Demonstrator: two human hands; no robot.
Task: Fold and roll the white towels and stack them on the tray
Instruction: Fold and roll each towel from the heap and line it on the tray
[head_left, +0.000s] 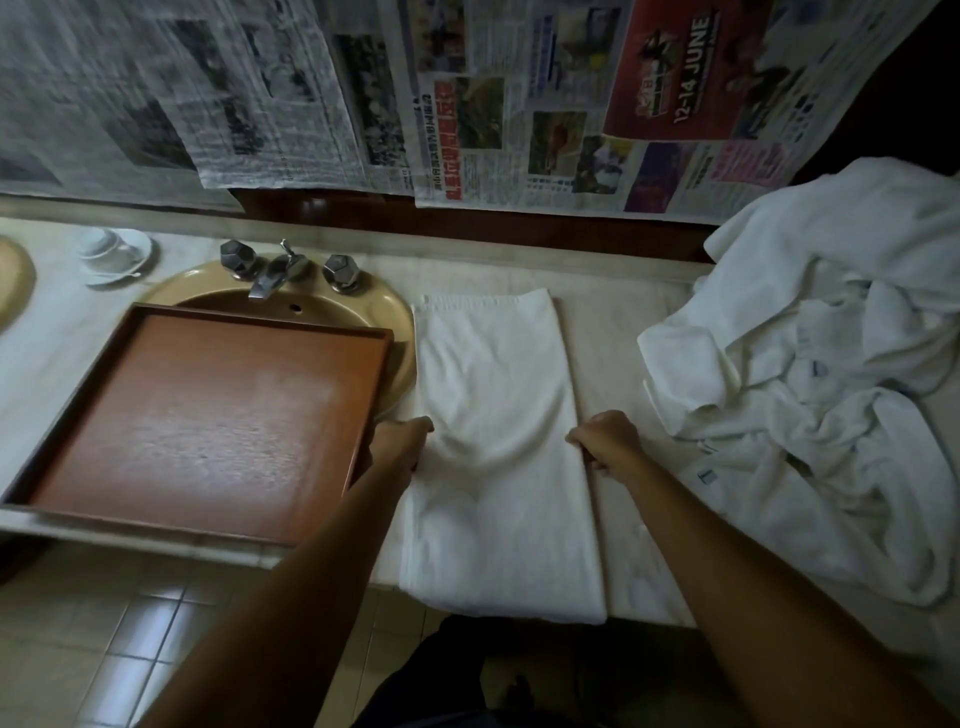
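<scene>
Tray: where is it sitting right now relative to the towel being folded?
In the head view the tray lies left of the folded towel, partly over the sink, its right rim beside the left hand.

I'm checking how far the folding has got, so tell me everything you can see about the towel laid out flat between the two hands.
The folded towel is white, soft terry-like cloth, folded lengthwise into a long narrow strip. It lies flat on the pale counter, running from near the back wall toward the person, its near end hanging slightly over the counter's front edge. Slight wrinkles cross its middle. The left hand grips its left edge and the right hand grips its right edge. It lies between the tray and the unfolded towel pile.
</scene>
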